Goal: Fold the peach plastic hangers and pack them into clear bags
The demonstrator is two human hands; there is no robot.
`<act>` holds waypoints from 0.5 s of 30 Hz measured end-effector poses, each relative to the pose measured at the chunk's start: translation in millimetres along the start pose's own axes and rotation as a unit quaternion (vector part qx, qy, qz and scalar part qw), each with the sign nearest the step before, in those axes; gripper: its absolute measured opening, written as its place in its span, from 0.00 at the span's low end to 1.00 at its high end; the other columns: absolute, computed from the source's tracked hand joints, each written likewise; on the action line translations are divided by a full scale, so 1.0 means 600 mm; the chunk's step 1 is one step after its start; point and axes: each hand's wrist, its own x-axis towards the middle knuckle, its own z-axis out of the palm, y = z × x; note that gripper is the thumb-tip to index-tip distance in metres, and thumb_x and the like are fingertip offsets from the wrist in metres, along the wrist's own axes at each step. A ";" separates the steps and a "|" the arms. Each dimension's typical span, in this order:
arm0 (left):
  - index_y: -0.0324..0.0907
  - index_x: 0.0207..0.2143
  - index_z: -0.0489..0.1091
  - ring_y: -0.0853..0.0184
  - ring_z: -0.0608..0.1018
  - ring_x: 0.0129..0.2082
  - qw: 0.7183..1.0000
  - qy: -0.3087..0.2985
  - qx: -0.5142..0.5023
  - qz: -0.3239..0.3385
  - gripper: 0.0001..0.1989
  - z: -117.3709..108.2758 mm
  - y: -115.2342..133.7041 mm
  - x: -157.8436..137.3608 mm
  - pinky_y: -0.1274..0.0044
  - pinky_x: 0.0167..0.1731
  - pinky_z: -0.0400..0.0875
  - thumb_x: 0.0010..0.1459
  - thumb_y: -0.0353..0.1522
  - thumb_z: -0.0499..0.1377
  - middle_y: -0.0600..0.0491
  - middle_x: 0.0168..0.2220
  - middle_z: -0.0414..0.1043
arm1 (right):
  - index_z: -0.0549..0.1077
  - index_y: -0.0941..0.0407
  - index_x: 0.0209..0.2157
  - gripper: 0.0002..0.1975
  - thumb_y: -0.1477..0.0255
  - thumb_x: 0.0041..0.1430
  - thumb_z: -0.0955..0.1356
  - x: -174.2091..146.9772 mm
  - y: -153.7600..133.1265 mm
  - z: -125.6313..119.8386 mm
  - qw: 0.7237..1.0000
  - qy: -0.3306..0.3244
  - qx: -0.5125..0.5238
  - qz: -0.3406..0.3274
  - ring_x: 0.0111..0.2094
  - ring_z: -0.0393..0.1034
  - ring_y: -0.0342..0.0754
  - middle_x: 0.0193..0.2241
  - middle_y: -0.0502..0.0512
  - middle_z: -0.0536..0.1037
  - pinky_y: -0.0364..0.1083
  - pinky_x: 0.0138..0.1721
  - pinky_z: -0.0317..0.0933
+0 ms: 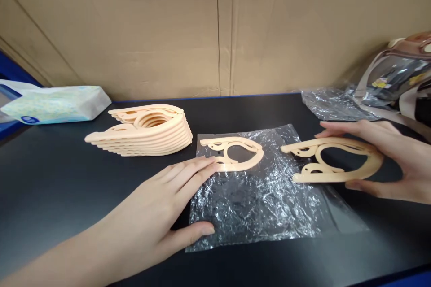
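A beige folding clothes hanger (252, 164), folded up, lies over the clear plastic bag (266, 206); whether it is on top or inside, I cannot tell. My left hand (161, 204) rests flat from the left, fingers stretched out, its fingertips touching the near arm of that hanger and its thumb over the bag's edge. At the right, my right hand (402, 161) grips a second folded hanger (362, 172) by its rounded end, thumb on the near side and fingers on the far side. Several matching hangers form a neat stack (164, 139) beyond my left hand.
A soft tissue pack (63, 104) lies at the back left. Another crumpled clear bag (336, 103) and a transparent bag with straps (397, 76) sit at the back right. A cardboard wall (161, 31) rises behind the black tabletop (43, 188).
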 end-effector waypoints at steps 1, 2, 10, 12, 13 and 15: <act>0.45 0.68 0.51 0.58 0.65 0.64 1.000 0.006 -0.008 -0.008 0.35 0.002 0.001 0.003 0.68 0.60 0.65 0.64 0.47 0.55 0.50 0.67 0.58 | 0.60 0.38 0.62 0.42 0.56 0.44 0.74 0.003 -0.006 0.001 0.999 -0.029 0.005 -0.023 0.52 0.69 0.59 0.53 0.51 0.73 0.56 0.51 0.68; 0.45 0.68 0.51 0.58 0.64 0.64 1.000 0.013 -0.016 -0.016 0.34 0.005 0.003 0.007 0.67 0.61 0.64 0.64 0.46 0.55 0.49 0.67 0.58 | 0.56 0.38 0.64 0.42 0.58 0.48 0.73 0.008 -0.013 0.001 0.997 -0.059 0.009 -0.045 0.53 0.68 0.59 0.54 0.53 0.72 0.56 0.51 0.67; 0.42 0.67 0.52 0.55 0.64 0.64 0.998 0.026 -0.050 -0.010 0.33 0.013 -0.001 0.035 0.64 0.61 0.63 0.65 0.44 0.55 0.45 0.66 0.57 | 0.55 0.38 0.63 0.41 0.57 0.51 0.74 0.065 -0.074 0.019 0.983 -0.150 0.086 -0.059 0.55 0.64 0.59 0.55 0.52 0.71 0.57 0.54 0.60; 0.43 0.67 0.52 0.56 0.64 0.64 0.997 0.036 -0.064 -0.021 0.32 0.015 0.000 0.035 0.66 0.61 0.63 0.65 0.43 0.55 0.46 0.66 0.57 | 0.54 0.40 0.64 0.41 0.56 0.52 0.73 0.072 -0.080 0.026 0.978 -0.172 0.097 -0.064 0.55 0.63 0.59 0.56 0.54 0.70 0.57 0.54 0.60; 0.44 0.67 0.52 0.57 0.64 0.64 0.996 0.044 -0.071 -0.030 0.32 0.016 0.001 0.033 0.66 0.61 0.63 0.64 0.43 0.55 0.47 0.66 0.57 | 0.53 0.41 0.65 0.42 0.56 0.52 0.73 0.073 -0.080 0.028 0.975 -0.185 0.097 -0.074 0.55 0.63 0.59 0.56 0.55 0.70 0.56 0.53 0.61; 0.44 0.66 0.53 0.57 0.65 0.63 0.993 0.064 -0.081 -0.055 0.32 0.019 0.003 0.030 0.67 0.60 0.64 0.64 0.43 0.56 0.47 0.66 0.57 | 0.50 0.42 0.66 0.43 0.56 0.53 0.73 0.074 -0.072 0.029 0.972 -0.196 0.093 -0.093 0.56 0.64 0.59 0.56 0.56 0.69 0.54 0.53 0.61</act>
